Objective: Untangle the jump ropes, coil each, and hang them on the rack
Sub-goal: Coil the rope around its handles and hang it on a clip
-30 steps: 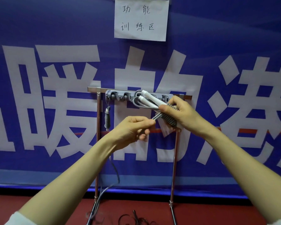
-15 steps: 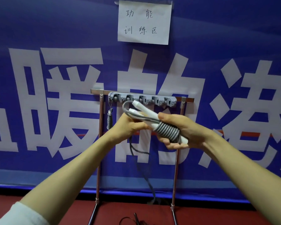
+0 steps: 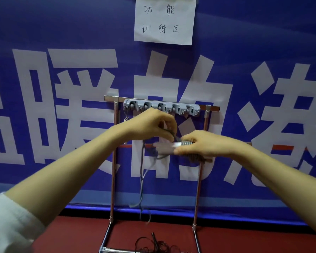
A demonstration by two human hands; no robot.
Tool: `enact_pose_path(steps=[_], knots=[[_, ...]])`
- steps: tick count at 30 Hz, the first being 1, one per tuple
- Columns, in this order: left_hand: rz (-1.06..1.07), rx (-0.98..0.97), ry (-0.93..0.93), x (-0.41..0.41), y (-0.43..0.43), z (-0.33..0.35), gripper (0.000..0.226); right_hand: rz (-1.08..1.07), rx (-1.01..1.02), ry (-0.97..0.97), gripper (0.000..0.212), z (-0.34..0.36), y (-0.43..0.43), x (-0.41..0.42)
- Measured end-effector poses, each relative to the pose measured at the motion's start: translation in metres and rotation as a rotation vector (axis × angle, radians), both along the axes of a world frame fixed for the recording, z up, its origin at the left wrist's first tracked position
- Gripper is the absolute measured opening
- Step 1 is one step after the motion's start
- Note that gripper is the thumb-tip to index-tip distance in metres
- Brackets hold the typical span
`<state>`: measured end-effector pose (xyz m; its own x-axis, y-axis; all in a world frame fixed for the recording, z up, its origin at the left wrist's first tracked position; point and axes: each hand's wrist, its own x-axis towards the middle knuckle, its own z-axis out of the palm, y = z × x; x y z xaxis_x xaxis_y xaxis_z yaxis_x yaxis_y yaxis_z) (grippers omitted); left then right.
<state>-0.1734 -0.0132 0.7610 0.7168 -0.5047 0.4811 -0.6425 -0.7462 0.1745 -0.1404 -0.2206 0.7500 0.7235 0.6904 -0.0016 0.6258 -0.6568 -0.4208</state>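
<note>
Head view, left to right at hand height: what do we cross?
Rack's left metal post → left hand pinching the grey rope cord → cord-wrapped white jump-rope handles → right hand gripping them.

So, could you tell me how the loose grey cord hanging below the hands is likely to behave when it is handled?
The grey cord is probably floppy: it droops in loose curves below the left hand. It seems light, since a pinch carries it. The turns wound round the handles in the right hand may spring loose if released.

Both arms outstretched, converging; left hand (image 3: pixel 151 126) fingers curled in pinch; right hand (image 3: pixel 207 146) clenched, lower.
</note>
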Motion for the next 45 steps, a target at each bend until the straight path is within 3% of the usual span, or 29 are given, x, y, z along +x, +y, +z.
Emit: enact_pose_path(steps=[3, 5, 11, 14, 17, 22, 25, 31, 35, 40, 45], knots=[[0.057, -0.453, 0.393, -0.007, -0.003, -0.013, 0.021, -0.150, -0.191, -0.745, 0.038, -0.007, 0.004, 0.003], [0.025, -0.729, 0.662, -0.012, -0.007, -0.020, 0.027, -0.194, -0.266, -1.006, 0.043, -0.013, 0.006, 0.009], [-0.184, -1.230, 1.097, -0.008, -0.020, -0.033, 0.037, -0.065, -0.006, -1.408, 0.049, -0.016, 0.010, 0.021], [-0.237, -1.362, 1.140, -0.007, -0.025, -0.033, 0.029, -0.019, 0.053, -1.493, 0.045, -0.013, 0.009, 0.023], [-0.249, -1.343, 1.104, -0.008, -0.030, -0.036, 0.023, 0.011, 0.063, -1.554, 0.041, -0.011, 0.007, 0.023], [-0.086, -1.096, 0.679, -0.010, -0.026, -0.034, 0.020, 0.026, 0.024, -1.529, 0.046, -0.014, 0.001, 0.021], [0.009, -1.045, 0.549, -0.012, -0.030, -0.036, 0.026, -0.022, 0.067, -1.442, 0.051, -0.013, 0.002, 0.022], [-0.090, -1.212, 0.626, -0.016, -0.036, -0.043, 0.021, -0.041, 0.222, -1.125, 0.043, -0.010, 0.007, 0.014], [-0.121, -1.219, 0.691, -0.019, -0.031, -0.044, 0.024, -0.006, 0.315, -0.895, 0.046, -0.008, 0.004, 0.005], [-0.165, -1.249, 0.615, -0.014, -0.022, -0.043, 0.053, 0.097, 0.414, -0.669, 0.041, -0.007, 0.005, 0.001], [-0.172, -1.151, 0.659, -0.017, -0.020, -0.035, 0.039, 0.115, 0.519, -0.569, 0.052, -0.006, 0.006, -0.002]])
